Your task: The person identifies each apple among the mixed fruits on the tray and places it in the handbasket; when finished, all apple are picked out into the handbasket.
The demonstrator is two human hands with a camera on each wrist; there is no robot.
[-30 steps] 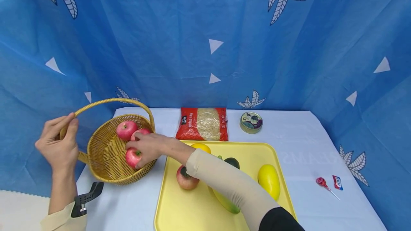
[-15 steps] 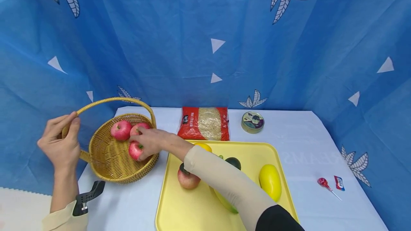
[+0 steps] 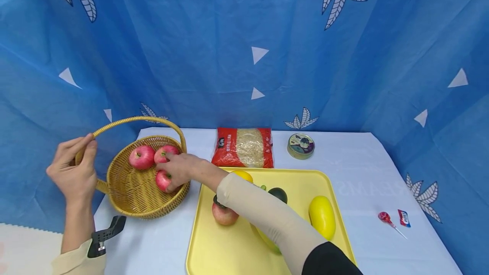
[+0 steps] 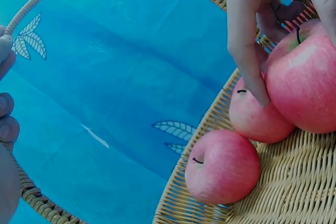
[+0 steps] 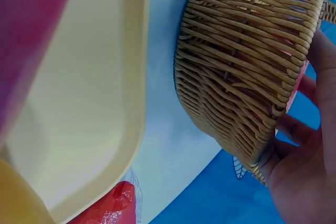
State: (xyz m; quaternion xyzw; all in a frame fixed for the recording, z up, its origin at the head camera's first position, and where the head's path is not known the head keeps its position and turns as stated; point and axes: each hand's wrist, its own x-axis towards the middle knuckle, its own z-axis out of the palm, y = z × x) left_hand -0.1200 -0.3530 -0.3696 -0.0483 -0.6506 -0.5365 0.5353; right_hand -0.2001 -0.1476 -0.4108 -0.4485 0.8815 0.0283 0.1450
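Note:
My left hand grips the arched handle of a wicker basket, which is tilted towards me. Inside are three red apples. One apple lies at the back left and a second apple at the back right. My right hand reaches over the basket's right rim and holds the nearest apple, thumb on one side and fingers on the other. One fingertip comes against the apple behind it. In the right wrist view the basket wall hides most of the fruit.
A yellow tray bears a pinkish round fruit, a yellow mango and other fruit partly under my right sleeve. Behind it lie a red noodle packet and a round tin. A lollipop lies at the right.
The back-left apple has shifted left, away from the others. My right hand and the apple in it have moved slightly up and right in the basket. My left hand keeps its grip on the handle.

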